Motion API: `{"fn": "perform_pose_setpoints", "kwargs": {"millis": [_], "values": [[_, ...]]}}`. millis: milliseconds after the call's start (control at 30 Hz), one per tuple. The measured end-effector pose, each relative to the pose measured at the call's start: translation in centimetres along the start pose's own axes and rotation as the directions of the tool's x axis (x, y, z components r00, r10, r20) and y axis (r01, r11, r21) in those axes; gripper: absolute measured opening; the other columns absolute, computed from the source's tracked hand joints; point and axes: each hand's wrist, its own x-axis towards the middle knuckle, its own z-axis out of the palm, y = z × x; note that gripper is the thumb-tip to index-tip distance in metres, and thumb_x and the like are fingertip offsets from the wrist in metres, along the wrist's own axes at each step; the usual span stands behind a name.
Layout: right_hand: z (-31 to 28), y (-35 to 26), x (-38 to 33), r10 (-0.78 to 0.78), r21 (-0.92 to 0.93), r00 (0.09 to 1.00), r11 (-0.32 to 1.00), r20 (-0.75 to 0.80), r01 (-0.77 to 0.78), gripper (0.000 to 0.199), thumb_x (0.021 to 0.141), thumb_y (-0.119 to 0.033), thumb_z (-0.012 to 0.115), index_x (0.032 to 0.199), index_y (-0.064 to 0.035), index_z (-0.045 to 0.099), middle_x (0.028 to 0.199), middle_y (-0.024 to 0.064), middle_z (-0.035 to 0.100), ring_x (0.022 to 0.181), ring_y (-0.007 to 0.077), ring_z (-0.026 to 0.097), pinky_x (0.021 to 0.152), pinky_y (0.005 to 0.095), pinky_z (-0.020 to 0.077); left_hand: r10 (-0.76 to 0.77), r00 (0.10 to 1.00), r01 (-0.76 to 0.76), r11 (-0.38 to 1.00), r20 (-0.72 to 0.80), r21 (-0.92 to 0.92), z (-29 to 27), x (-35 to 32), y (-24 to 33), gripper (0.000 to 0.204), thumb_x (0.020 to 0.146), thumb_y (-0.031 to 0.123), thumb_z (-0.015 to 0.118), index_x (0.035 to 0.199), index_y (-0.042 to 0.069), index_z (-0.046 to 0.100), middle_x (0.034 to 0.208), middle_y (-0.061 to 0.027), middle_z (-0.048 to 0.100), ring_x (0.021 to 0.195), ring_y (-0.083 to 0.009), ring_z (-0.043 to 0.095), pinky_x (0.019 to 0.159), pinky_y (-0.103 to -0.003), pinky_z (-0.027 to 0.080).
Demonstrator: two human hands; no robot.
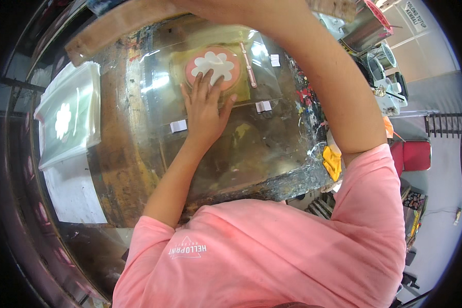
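Note:
My left hand (206,110) lies flat with its fingers apart, pressing on a clear plastic sheet on the worktable. Its fingertips touch a white flower shape (213,62) inside a pink disc (192,69). Beside the disc runs a narrow pink-and-white strip (248,66). Small white tabs (178,126) sit around the sheet. Across the top of the view reaches my right arm. My right hand (215,9) is near the wooden frame (120,30), cut off by the upper edge, so its fingers do not show.
On the left of the paint-stained table (123,174) lies a stack of clear sheets (69,115) with white flower prints, over white paper (77,192). A yellow cloth (332,163) hangs at the right edge. Containers (367,28) crowd the far right, with a red chair (416,156) beyond.

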Motion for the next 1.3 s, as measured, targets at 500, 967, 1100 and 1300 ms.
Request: {"fn": "perform_pose_setpoints", "kwargs": {"millis": [500,967,1100,1300], "values": [[-1.4,0.9,1.4,0.055,0.148,0.995,0.987,0.082,-0.067,0.055,0.096,-0.04,0.05,0.079,0.0065,0.075,0.084,0.0279,0.074,0.086,0.0418,0.075,0.084,0.051,0.0579,-0.057,0.99,0.03,0.978,0.127,0.207,3.4,-1.4,0.5,0.06,0.102,0.045,0.065,0.149,0.009,0.057,0.162,-0.0187,0.044,0.154,-0.0421,0.035,0.126,-0.068,0.016],[-0.4,0.3,1.1,0.087,-0.04,0.993,0.996,0.083,-0.083,0.054,0.097,-0.046,0.053,0.087,0.0043,0.071,0.082,0.0256,0.072,0.086,0.0417,0.071,0.084,0.0529,0.0524,-0.036,0.995,0.012,0.971,0.097,0.24,3.9,-1.7,0.3,0.063,0.104,0.049,0.059,0.15,0.006,0.054,0.16,-0.0226,0.046,0.153,-0.0454,0.036,0.124,-0.072,0.016],[-0.6,0.0,0.9,0.085,-0.027,0.995,0.996,0.056,-0.083,0.053,0.096,-0.047,0.056,0.087,0.0033,0.07,0.081,0.0254,0.071,0.085,0.0421,0.071,0.082,0.0533,0.0525,-0.019,0.998,0.003,0.971,0.065,0.24,4.4,-2.1,-0.2,0.064,0.104,0.05,0.059,0.15,0.007,0.054,0.159,-0.0227,0.046,0.152,-0.0453,0.036,0.124,-0.072,0.016],[-0.8,-0.1,1.4,0.113,-0.022,0.991,0.994,0.068,-0.111,0.048,0.096,-0.045,0.06,0.085,0.0015,0.068,0.081,0.0251,0.071,0.08,0.0436,0.071,0.079,0.0535,0.0534,-0.049,0.992,0.067,0.985,-0.115,0.157,2.3,-1.2,0.6,0.065,0.098,0.046,0.07,0.147,0.005,0.056,0.152,-0.0223,0.052,0.147,-0.042,0.043,0.122,-0.068,0.023]]}}
